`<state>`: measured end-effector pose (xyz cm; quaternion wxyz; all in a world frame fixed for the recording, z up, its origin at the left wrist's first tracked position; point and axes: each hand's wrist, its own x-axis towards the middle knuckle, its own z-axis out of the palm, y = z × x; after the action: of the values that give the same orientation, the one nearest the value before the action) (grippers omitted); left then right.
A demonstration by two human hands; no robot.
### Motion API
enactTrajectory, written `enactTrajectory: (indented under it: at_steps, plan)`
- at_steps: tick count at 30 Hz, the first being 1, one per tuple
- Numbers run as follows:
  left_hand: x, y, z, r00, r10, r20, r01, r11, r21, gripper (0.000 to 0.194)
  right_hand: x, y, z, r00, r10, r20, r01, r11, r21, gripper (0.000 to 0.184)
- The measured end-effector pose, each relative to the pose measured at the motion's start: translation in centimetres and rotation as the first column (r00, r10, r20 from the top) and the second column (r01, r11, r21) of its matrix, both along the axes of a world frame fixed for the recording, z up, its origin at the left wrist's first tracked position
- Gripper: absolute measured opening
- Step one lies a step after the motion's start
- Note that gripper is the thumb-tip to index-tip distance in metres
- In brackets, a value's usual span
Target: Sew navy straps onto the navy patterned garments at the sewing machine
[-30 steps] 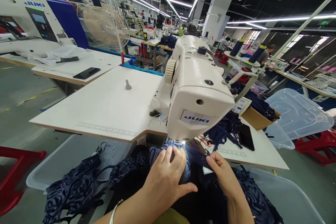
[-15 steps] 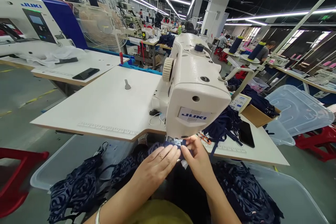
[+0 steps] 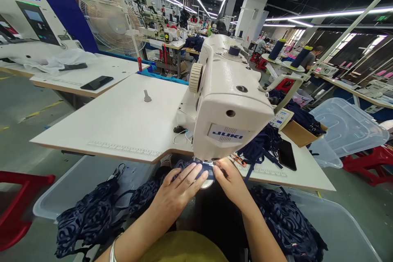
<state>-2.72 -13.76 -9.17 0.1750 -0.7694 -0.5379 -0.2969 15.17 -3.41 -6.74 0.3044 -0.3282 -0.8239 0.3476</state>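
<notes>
The cloth (image 3: pixel 210 173) at the hands (image 3: pixel 176 190) is navy, and the sewing machine (image 3: pixel 235 108) beyond them is cream-white with blue lettering. Left and right of the hands, garments (image 3: pixel 95 217) show slate-blue swirls on dark navy. The counter (image 3: pixel 123 118) ahead is white, the stool (image 3: pixel 15 223) far left red.

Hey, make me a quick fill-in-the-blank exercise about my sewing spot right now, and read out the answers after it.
1. The lettering on the front of the sewing machine above the hands reads ____.
2. The bracelet is worn on the ____ wrist.
3. The left hand and right hand touch fabric coloured dark ____.
4. The stool at the picture's left edge is ____.

Missing words: JUKI; left; blue; red.
</notes>
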Motion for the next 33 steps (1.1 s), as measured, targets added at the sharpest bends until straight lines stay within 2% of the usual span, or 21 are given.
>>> enactTrajectory:
  at_steps: [3, 8, 17, 23, 33]
  plan:
    - [0.0, 0.1, -0.1, 1.000, 0.000, -0.011, 0.000, 1.000, -0.002, 0.042, -0.3, 0.6, -0.1, 0.999, 0.016, 0.029, -0.016, 1.000, 0.023, 0.021]
    - [0.1, 0.2, 0.0, 0.999, 0.041, -0.020, -0.041, 0.999, -0.001, 0.042, -0.5, 0.8, -0.3, 0.997, -0.028, 0.073, 0.026, 0.999, 0.040, 0.026]
    - [0.4, 0.5, -0.5, 0.994, 0.094, -0.054, -0.089, 0.993, 0.074, 0.041, -0.6, 0.7, 0.0, 0.997, -0.054, 0.058, 0.050, 0.997, 0.061, 0.025]
    - [1.0, 0.4, -0.8, 0.986, 0.145, -0.084, -0.141, 0.989, 0.046, 0.041, -0.7, 0.8, -0.2, 0.995, -0.082, 0.063, 0.077, 0.994, 0.078, 0.025]
    - [1.0, 0.5, -0.8, 0.993, 0.116, -0.036, -0.113, 0.991, 0.072, 0.039, -0.7, 0.5, -0.1, 0.994, -0.076, 0.077, 0.071, 0.996, 0.061, 0.025]
